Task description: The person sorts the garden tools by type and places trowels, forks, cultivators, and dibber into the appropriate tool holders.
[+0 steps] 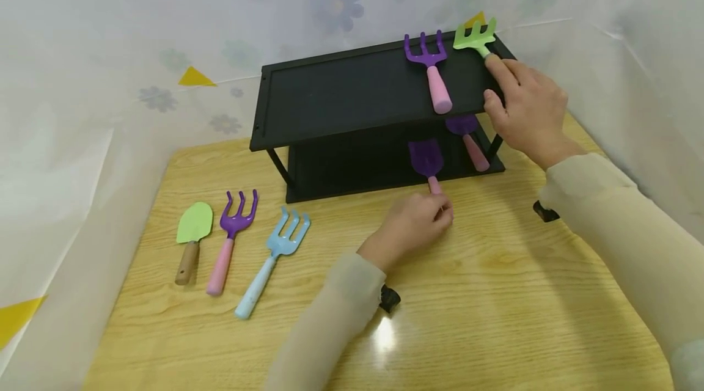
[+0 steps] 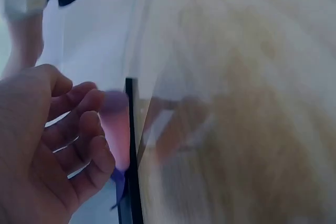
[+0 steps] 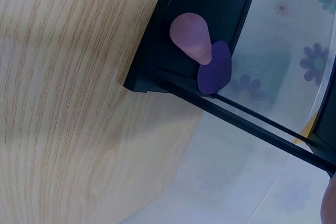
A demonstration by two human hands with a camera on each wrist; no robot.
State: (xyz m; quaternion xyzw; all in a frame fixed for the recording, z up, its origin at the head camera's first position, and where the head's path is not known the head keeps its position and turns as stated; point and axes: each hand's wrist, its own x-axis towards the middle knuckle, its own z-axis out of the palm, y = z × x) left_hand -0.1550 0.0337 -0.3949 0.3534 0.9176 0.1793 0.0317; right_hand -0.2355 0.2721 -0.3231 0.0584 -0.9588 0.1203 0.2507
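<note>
OK, L hand [image 1: 409, 223] is at handle end of purple trowel [image 1: 426, 157], fingers loosely curled, thumb off; its blade's over the lower shelf [image 1: 346, 172], just fwd of that hand, long axis approx front-to-back. R hand [image 1: 528, 104], farther off, covers handle of green fork [image 1: 472, 41] at R end of top shelf [image 1: 341, 95]; can't tell if gripping. Purple fork [image 1: 428, 60] lies just L.

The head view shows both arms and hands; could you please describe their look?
The left sleeve and right sleeve are long and cream, each with a small black object near its end. The left hand and right hand are bare.
</note>
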